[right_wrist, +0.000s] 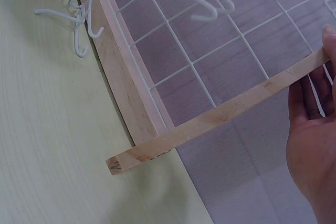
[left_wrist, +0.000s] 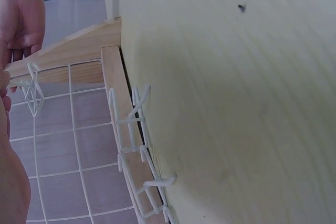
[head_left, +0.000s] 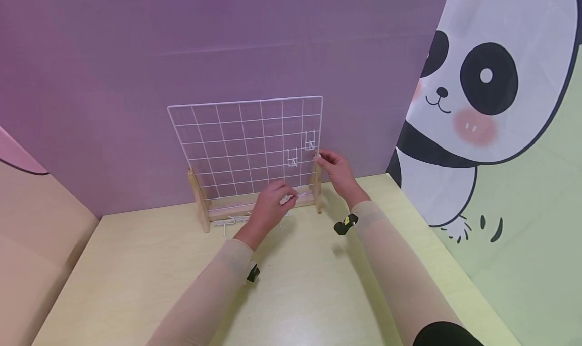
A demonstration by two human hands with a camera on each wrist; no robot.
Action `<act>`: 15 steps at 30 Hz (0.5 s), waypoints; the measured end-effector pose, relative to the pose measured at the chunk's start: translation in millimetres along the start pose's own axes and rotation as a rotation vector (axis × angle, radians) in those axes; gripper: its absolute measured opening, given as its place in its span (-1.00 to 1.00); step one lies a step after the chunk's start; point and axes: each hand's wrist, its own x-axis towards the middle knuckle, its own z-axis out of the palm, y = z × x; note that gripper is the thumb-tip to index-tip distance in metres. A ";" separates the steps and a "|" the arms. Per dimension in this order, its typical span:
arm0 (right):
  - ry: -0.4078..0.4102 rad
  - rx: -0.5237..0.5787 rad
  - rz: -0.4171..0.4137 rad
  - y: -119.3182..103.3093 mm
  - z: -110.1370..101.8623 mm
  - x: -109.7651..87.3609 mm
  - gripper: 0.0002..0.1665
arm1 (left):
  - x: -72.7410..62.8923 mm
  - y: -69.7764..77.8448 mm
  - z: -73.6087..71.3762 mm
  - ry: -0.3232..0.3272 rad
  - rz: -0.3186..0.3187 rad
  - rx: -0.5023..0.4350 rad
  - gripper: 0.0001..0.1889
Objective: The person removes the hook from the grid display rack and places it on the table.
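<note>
left hand [head_left: 271,205]: thumb and fingertips drawn together, pinching one end of a small white wire hook [head_left: 300,195]. that hook was in front of the lower right part of a white wire grid [head_left: 247,154] — whether it touched the wires i could not tell.

right hand [head_left: 338,175]: fingers bent about the upper part of the right post [head_left: 318,187], thumb on the near side, fingers on the far side (the right wrist view gave this best, though part of the hand was cut off). no gap to speak of between fingers and wood.

the grid stood upright, tilted slightly, in a wooden stand with the left post [head_left: 199,202] at its other side and a base plank [right_wrist: 126,93] joining the two. two more hooks were hung on it: the upper hook [head_left: 310,143] close by the right edge, the lower hook [head_left: 292,159] a little down and to the left.

at least two loose hooks [left_wrist: 152,182] lay along the front of the base plank, on the pale table [head_left: 295,295].

surroundings: purple backdrop [head_left: 227,58] behind; panda picture [head_left: 488,129] on the right-hand wall; pale sleeves [head_left: 400,260] on both arms — a small black device [head_left: 345,225] at each wrist.
</note>
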 end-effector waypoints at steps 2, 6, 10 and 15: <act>-0.002 0.000 -0.003 0.1 0.7 1.0 -0.57 | -0.2 -1.7 2.2 -0.007 -0.007 0.003 -0.91; -0.008 0.002 -0.003 -0.7 1.1 1.6 -0.57 | -0.7 -4.5 6.2 -0.016 -0.014 -0.002 -0.91; -0.011 -0.001 0.001 -0.9 0.6 2.0 -0.56 | -1.8 -3.4 9.4 -0.032 -0.022 0.006 -0.92; -0.007 0.007 0.003 1.6 0.1 3.1 -0.55 | -4.6 1.7 14.1 -0.096 -0.068 0.031 -0.93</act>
